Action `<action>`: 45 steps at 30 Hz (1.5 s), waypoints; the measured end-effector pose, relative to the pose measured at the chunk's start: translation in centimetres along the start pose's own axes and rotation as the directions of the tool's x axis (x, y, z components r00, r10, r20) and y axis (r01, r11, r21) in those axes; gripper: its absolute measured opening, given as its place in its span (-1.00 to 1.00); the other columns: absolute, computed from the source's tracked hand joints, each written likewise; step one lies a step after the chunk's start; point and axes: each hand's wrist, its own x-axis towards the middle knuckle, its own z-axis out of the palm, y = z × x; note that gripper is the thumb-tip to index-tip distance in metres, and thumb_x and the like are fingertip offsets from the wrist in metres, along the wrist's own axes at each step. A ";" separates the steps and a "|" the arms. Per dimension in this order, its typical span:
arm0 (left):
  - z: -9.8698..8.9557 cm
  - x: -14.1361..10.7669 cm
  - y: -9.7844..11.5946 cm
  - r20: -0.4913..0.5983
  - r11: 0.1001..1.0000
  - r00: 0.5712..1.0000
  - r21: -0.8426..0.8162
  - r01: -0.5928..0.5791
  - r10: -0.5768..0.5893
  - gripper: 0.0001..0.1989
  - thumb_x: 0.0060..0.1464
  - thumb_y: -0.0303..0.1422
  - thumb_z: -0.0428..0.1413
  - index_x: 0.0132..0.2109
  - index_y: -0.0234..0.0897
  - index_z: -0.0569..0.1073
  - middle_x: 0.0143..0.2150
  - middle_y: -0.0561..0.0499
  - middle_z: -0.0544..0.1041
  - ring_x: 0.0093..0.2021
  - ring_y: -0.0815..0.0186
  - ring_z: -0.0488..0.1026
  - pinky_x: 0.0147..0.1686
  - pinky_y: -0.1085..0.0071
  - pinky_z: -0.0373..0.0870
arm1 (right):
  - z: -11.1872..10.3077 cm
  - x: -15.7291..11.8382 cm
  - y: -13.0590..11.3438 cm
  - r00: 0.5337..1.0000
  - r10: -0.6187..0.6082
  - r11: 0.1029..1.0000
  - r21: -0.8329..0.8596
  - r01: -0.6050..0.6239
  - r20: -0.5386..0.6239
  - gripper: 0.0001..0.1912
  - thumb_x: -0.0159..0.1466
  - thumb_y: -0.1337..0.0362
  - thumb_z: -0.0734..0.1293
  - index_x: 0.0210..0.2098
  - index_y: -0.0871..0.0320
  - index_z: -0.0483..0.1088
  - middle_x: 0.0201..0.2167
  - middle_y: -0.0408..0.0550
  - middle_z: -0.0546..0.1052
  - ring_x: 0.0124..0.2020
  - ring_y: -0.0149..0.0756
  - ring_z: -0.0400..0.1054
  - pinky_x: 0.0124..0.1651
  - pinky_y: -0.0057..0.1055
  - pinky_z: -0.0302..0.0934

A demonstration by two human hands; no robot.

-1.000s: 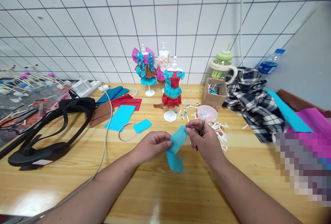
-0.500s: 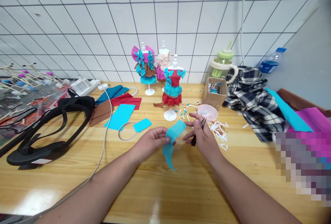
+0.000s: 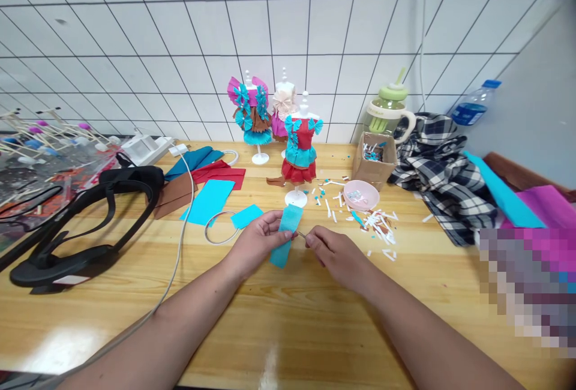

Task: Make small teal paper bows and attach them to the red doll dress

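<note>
My left hand [image 3: 263, 235] pinches a strip of light-blue crepe paper [image 3: 290, 219] between thumb and fingers, its lower end hanging below the thumb. My right hand [image 3: 330, 252] is closed around small scissors [image 3: 301, 234]. Only the metal blade end shows, pointing left at the strip's right edge; the handles are hidden in the fist. Just beyond the hands stands a small white mannequin [image 3: 300, 144] in a red and blue paper dress. A smaller blue paper piece [image 3: 247, 216] and a larger blue sheet [image 3: 209, 201] lie left of my left hand.
Two more dressed mannequins [image 3: 257, 114] stand behind. White paper scraps [image 3: 380, 226], a pink dish [image 3: 360, 195] and a cardboard box [image 3: 374, 162] are on the right. A tape roll [image 3: 207, 235], a black headset strap [image 3: 90, 228] and a cable [image 3: 182, 237] lie left.
The blue strip has straightened and turned more upright. My right hand has turned the scissors from pointing upward to pointing at the strip. A small blue scrap now lies by the pink dish.
</note>
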 end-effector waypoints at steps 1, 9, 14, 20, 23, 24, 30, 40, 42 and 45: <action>0.1 0.0 0.0 0.004 1.000 1.000 0.026 -0.003 0.003 -0.55 -0.15 -0.32 0.33 -0.07 -0.29 0.45 -0.16 -0.07 0.60 -0.17 0.23 0.54 -0.12 0.35 0.40 | 0.0 0.0 -0.2 1.000 0.001 1.000 0.012 -0.001 0.007 -0.62 0.35 -0.03 0.07 -0.38 0.06 0.30 -0.61 -0.21 0.36 -0.52 -0.35 0.23 -0.43 -0.44 -0.05; 0.5 -0.2 0.1 0.030 0.993 0.999 0.115 -0.035 0.032 -0.51 -0.16 -0.31 0.33 -0.04 -0.28 0.43 -0.18 -0.06 0.60 -0.18 0.24 0.53 -0.15 0.34 0.40 | 0.6 0.0 0.1 1.000 -0.007 0.992 0.125 0.007 0.000 -0.58 0.34 -0.07 0.06 -0.37 0.07 0.32 -0.57 -0.18 0.38 -0.49 -0.34 0.24 -0.41 -0.43 0.02; 0.5 -0.1 -0.1 0.002 0.984 1.000 0.176 -0.026 0.026 -0.46 -0.18 -0.32 0.34 -0.01 -0.30 0.41 -0.19 -0.06 0.60 -0.19 0.24 0.52 -0.16 0.34 0.39 | 0.8 0.1 0.4 1.000 0.009 0.988 0.155 -0.012 0.020 -0.62 0.36 0.01 0.02 -0.33 0.06 0.31 -0.44 -0.16 0.42 -0.41 -0.33 0.26 -0.34 -0.42 0.06; 0.5 -0.2 0.3 -0.056 0.992 0.997 0.115 -0.047 0.054 -0.47 -0.15 -0.28 0.33 0.01 -0.28 0.42 -0.18 -0.06 0.59 -0.19 0.25 0.51 -0.17 0.36 0.38 | 0.5 0.0 0.1 1.000 0.015 0.988 0.152 -0.016 0.006 -0.65 0.36 0.04 0.03 -0.29 0.06 0.31 -0.55 -0.21 0.32 -0.48 -0.35 0.18 -0.36 -0.42 0.04; 0.4 -0.2 0.4 -0.059 0.992 0.997 0.117 -0.040 0.047 -0.46 -0.15 -0.29 0.32 0.02 -0.29 0.42 -0.18 -0.06 0.59 -0.19 0.24 0.51 -0.17 0.36 0.38 | 0.5 0.0 0.0 1.000 -0.008 0.989 0.148 0.005 0.019 -0.67 0.36 0.05 0.03 -0.30 0.06 0.31 -0.56 -0.22 0.30 -0.50 -0.35 0.16 -0.38 -0.43 0.01; 0.4 -0.2 0.3 -0.050 0.992 0.998 0.118 -0.039 0.045 -0.46 -0.15 -0.29 0.33 0.02 -0.29 0.41 -0.17 -0.07 0.59 -0.18 0.24 0.51 -0.17 0.36 0.38 | 0.5 0.0 0.0 1.000 -0.012 0.989 0.145 0.008 0.023 -0.67 0.36 0.05 0.03 -0.30 0.06 0.30 -0.56 -0.23 0.29 -0.50 -0.36 0.16 -0.39 -0.43 0.00; 0.4 0.0 -0.3 0.005 0.986 0.999 0.157 -0.051 0.051 -0.44 -0.15 -0.31 0.32 0.04 -0.30 0.40 -0.12 -0.10 0.58 -0.13 0.20 0.52 -0.16 0.33 0.39 | 0.7 0.0 0.2 0.999 -0.015 0.990 0.138 0.009 0.042 -0.67 0.37 0.05 0.02 -0.31 0.08 0.27 -0.54 -0.22 0.29 -0.47 -0.37 0.15 -0.38 -0.43 0.00; 0.2 0.1 -0.8 0.001 0.984 1.000 0.174 -0.026 0.026 -0.41 -0.20 -0.31 0.35 0.01 -0.32 0.38 -0.14 -0.09 0.59 -0.17 0.22 0.53 -0.15 0.31 0.40 | 0.4 0.1 0.2 0.998 -0.004 0.995 0.096 -0.002 0.060 -0.69 0.36 0.07 0.04 -0.35 0.09 0.25 -0.45 -0.18 0.36 -0.40 -0.35 0.20 -0.32 -0.41 0.04; 0.2 0.1 -0.9 -0.007 0.986 1.000 0.167 -0.028 0.029 -0.40 -0.22 -0.31 0.36 0.01 -0.32 0.38 -0.15 -0.08 0.60 -0.18 0.23 0.53 -0.15 0.31 0.40 | 0.3 0.1 0.1 0.998 0.004 0.996 0.087 -0.010 0.066 -0.70 0.36 0.08 0.04 -0.35 0.09 0.25 -0.45 -0.18 0.37 -0.40 -0.34 0.21 -0.32 -0.41 0.04; 0.2 0.2 -0.9 0.007 0.985 0.999 0.168 -0.035 0.034 -0.41 -0.20 -0.31 0.35 0.01 -0.31 0.38 -0.14 -0.08 0.60 -0.16 0.23 0.53 -0.13 0.29 0.40 | 0.3 0.1 0.0 0.997 0.003 0.997 0.077 -0.009 0.073 -0.70 0.36 0.08 0.04 -0.35 0.09 0.25 -0.44 -0.17 0.38 -0.40 -0.34 0.22 -0.33 -0.42 0.04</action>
